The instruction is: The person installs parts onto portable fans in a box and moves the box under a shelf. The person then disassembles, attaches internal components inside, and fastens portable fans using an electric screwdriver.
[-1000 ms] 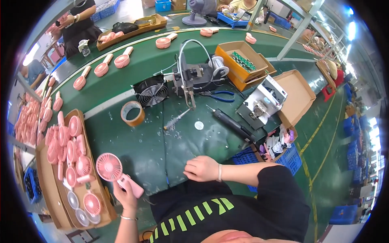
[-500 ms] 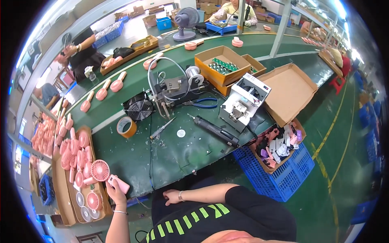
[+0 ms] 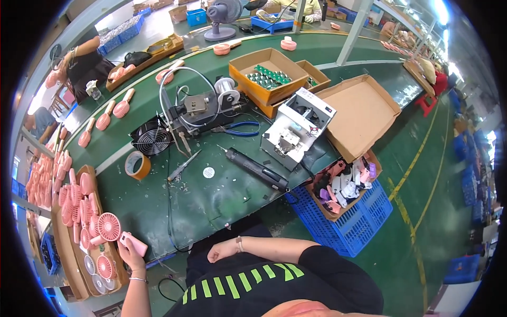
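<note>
My left hand is closed around a pink fan handle at the table's left front corner. A round pink fan head lies right beside it; whether the two are joined I cannot tell. Under and beyond that hand, a cardboard tray holds several pink handheld fans and fan parts, with a few white round grilles among them. My right hand rests at my lap in front of the table edge, its fingers loosely curled with nothing visible in them.
On the green table are a tape roll, tweezers, a black electric screwdriver, blue pliers, a soldering stand and a white machine. A blue crate carries a parts box at right. Co-workers sit beyond the fan-bearing belt.
The whole view has shifted, so the table things appear farther left. My right hand's fingers have curled in. My left hand keeps its hold on the pink fan handle.
</note>
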`<state>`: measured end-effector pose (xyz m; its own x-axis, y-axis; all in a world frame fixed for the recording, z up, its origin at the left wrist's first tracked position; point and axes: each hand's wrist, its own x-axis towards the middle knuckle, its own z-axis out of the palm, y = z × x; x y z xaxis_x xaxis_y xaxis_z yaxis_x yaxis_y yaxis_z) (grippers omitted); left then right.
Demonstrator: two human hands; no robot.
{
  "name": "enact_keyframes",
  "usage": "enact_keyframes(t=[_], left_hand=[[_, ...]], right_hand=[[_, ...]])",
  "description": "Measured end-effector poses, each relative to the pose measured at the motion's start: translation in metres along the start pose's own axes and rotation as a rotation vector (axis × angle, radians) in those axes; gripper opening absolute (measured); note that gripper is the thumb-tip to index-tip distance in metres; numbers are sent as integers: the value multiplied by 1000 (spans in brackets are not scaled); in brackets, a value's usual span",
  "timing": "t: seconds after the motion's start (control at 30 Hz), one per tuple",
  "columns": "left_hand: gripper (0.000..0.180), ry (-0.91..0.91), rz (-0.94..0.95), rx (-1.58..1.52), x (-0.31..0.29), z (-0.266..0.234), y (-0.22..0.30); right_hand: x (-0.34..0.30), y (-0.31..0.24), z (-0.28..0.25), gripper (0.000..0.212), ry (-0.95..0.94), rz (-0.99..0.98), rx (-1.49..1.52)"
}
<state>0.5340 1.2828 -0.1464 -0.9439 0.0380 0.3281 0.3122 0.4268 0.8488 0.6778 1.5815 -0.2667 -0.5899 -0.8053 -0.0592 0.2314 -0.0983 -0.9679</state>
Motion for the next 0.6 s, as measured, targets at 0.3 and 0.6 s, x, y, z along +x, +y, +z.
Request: enact_keyframes(t=[0.3,0.6], left_hand=[[41,-65,10,85,4,-2,11],[36,-86,50,-16,2,3,7]], right_hand=[[7,34,-5,29,612,167,67],[68,16,-2,26,869,-8,-125]])
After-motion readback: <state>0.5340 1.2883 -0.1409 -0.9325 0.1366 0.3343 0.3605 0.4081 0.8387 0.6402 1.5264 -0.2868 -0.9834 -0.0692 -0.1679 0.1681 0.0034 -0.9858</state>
